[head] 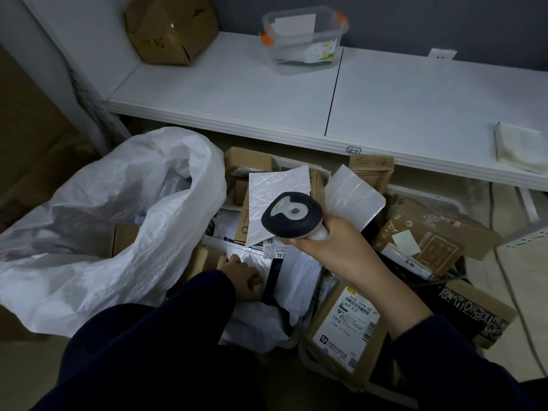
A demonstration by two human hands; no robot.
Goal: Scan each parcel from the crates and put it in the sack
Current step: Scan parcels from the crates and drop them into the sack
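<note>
My right hand [332, 247] grips a black and white barcode scanner [292, 215], its head held over the crates. My left hand [237, 275] reaches down into the left crate and grips the edge of a white poly-bag parcel [296, 271] with a black stripe. Around it lie several parcels: white mailers [277, 200] and brown boxes. A brown labelled box [347, 327] leans in the right crate. The big white woven sack [103, 221] stands open at the left.
A white shelf [237, 93] runs above the crates, carrying a cardboard box [170, 28], a clear plastic tub [302, 40] and a folded white cloth [519, 149]. More brown boxes [424, 238] fill the right side. A cable [510, 280] trails on the floor at right.
</note>
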